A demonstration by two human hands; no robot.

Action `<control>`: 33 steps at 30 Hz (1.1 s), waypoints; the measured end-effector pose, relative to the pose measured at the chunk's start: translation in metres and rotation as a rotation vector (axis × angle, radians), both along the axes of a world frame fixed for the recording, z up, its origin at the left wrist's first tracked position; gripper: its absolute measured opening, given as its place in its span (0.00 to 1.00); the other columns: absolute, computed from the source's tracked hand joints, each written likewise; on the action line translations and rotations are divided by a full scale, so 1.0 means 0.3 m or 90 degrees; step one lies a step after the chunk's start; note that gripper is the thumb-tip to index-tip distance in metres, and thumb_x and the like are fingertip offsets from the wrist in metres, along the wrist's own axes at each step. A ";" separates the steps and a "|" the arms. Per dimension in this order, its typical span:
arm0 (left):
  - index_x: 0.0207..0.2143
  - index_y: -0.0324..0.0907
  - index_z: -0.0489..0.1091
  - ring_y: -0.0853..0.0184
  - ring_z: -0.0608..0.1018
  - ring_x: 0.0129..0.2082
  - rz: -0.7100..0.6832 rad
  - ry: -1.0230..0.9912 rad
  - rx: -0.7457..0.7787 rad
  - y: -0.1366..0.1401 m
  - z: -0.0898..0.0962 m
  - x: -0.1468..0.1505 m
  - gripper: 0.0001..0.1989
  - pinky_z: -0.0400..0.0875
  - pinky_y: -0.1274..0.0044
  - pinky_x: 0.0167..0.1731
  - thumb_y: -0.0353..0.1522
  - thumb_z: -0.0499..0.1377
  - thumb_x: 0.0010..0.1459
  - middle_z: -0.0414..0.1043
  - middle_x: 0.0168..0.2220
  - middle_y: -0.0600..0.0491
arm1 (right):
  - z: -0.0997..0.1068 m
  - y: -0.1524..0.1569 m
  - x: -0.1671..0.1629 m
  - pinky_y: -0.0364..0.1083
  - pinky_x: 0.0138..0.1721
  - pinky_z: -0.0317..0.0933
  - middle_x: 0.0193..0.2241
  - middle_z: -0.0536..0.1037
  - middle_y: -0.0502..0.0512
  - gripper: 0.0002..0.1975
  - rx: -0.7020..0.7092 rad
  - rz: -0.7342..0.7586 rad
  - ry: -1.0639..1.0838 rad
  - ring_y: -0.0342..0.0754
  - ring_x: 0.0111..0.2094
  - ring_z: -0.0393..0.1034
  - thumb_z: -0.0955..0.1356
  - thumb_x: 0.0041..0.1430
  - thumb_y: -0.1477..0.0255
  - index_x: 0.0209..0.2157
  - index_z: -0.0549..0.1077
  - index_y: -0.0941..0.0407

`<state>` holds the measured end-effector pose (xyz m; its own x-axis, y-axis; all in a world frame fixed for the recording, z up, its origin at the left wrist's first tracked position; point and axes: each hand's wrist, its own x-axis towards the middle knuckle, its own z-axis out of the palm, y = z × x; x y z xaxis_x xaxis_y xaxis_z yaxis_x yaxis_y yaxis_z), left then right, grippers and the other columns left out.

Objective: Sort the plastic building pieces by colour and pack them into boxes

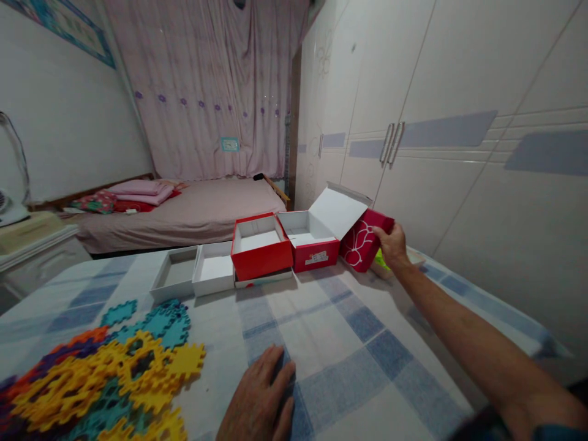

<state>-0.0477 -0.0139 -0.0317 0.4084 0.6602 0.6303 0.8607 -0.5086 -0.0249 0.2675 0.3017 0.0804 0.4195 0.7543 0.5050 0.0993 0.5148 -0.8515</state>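
My right hand [393,246] is closed on the right edge of a dark pink box [361,242] with white flower outlines, which stands tilted. Just left of it is a pink shoebox [315,256], its white-lined lid [337,211] raised and leaning toward the held box. Lying on the checked tablecloth [316,318], palm down with fingers loosely apart, is my left hand [260,398]; it holds nothing. To its left spreads a pile of plastic gear-shaped pieces, with yellow ones [186,361] nearest and turquoise ones [169,321] behind.
Left of the pink shoebox stand an open red box [261,260], a white box [214,285] and a grey-white tray [174,288] in a row. Something yellow-green [380,258] shows partly behind the held box. A wardrobe [441,196] runs along the right; a bed [206,205] lies beyond the table.
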 end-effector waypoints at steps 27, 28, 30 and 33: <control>0.48 0.45 0.67 0.57 0.70 0.55 0.065 -0.100 -0.205 -0.021 0.027 0.057 0.18 0.68 0.65 0.54 0.32 0.57 0.53 0.65 0.56 0.45 | -0.253 -0.355 0.339 0.60 0.32 0.62 0.24 0.69 0.63 0.15 -0.154 -0.110 -0.771 0.59 0.27 0.67 0.59 0.52 0.59 0.14 0.62 0.45; 0.48 0.45 0.68 0.58 0.70 0.55 0.065 -0.108 -0.218 -0.022 0.042 0.058 0.17 0.68 0.65 0.55 0.31 0.57 0.54 0.65 0.56 0.46 | -0.251 -0.401 0.347 0.61 0.33 0.62 0.24 0.69 0.64 0.15 -0.149 -0.104 -0.765 0.60 0.28 0.68 0.59 0.52 0.59 0.15 0.61 0.44; 0.47 0.43 0.68 0.59 0.70 0.55 0.060 -0.120 -0.237 -0.024 0.089 0.059 0.17 0.67 0.65 0.55 0.29 0.56 0.53 0.66 0.56 0.45 | -0.246 -0.496 0.360 0.62 0.35 0.62 0.25 0.70 0.64 0.12 -0.141 -0.094 -0.762 0.62 0.30 0.68 0.59 0.53 0.59 0.17 0.61 0.43; 0.46 0.40 0.70 0.57 0.69 0.56 0.031 -0.148 -0.245 -0.052 0.175 0.075 0.16 0.68 0.63 0.54 0.29 0.56 0.53 0.67 0.55 0.41 | -0.242 -0.619 0.379 0.61 0.41 0.62 0.27 0.71 0.63 0.07 -0.116 -0.099 -0.779 0.63 0.34 0.69 0.60 0.50 0.60 0.21 0.59 0.43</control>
